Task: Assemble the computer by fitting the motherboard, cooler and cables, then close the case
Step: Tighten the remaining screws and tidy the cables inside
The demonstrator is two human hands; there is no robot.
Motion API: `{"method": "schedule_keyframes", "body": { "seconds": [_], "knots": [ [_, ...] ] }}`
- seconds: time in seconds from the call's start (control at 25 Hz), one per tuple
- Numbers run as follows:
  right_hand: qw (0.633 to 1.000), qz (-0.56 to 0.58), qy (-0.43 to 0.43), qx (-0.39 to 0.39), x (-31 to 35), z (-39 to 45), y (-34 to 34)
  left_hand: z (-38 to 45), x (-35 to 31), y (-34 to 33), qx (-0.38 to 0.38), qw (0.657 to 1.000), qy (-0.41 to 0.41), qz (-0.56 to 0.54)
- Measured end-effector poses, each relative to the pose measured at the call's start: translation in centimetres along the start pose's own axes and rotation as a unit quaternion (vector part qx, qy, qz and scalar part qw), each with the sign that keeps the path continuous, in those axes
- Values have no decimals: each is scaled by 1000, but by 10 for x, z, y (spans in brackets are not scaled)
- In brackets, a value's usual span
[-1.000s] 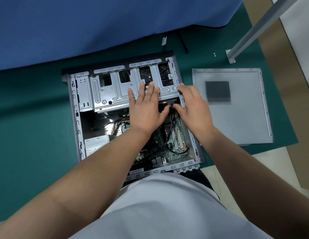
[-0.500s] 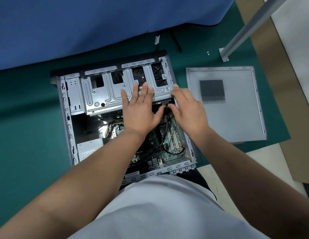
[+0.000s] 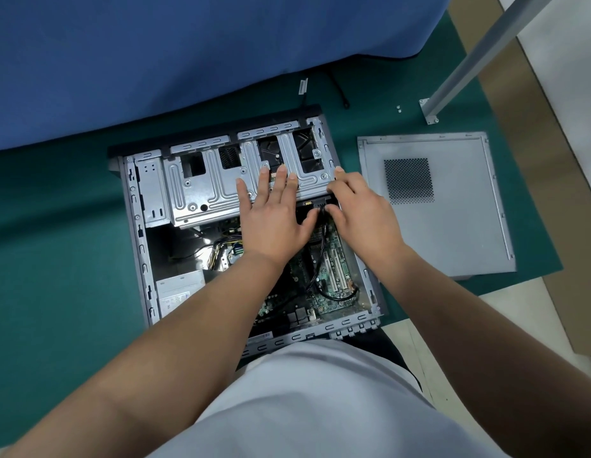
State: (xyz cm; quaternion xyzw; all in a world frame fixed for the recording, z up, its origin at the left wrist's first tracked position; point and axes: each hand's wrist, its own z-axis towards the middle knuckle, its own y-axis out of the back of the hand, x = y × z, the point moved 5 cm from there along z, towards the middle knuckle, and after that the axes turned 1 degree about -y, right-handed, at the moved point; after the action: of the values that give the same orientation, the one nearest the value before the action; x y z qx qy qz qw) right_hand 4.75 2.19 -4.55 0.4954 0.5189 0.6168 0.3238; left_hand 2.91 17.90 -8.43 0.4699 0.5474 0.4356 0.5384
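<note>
Lying open: one case (image 3: 135, 226), one side panel (image 3: 452, 233) at three o'clock. Left grip (image 3: 274, 219) flat on drive cage (image 3: 201, 193); right grip (image 3: 363, 213) pinching black cable (image 3: 321, 215).

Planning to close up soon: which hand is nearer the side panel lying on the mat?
Right. The right hand is at the case edge beside the side panel; the left hand lies farther off, over the drive cage.

Grey case (image 3: 135, 226), green motherboard (image 3: 333, 302), teal mat (image 3: 56, 259), blue cloth (image 3: 155, 61), grey side panel (image 3: 452, 242) with dotted vent
</note>
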Motion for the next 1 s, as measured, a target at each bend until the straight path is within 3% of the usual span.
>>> {"method": "schedule_keyframes", "body": {
  "seconds": [0.32, 0.6, 1.0],
  "knots": [
    [1000, -1, -13, -1, 1, -4, -1, -1, 1, 0, 9, 1000, -2, -6],
    [999, 37, -17, 2, 6, -5, 1, 1, 31, 10, 23, 996, -88, -13],
    [1000, -9, -12, -5, 3, -3, -2, 2, 22, 6, 37, 995, -87, -7]
  ]
}}
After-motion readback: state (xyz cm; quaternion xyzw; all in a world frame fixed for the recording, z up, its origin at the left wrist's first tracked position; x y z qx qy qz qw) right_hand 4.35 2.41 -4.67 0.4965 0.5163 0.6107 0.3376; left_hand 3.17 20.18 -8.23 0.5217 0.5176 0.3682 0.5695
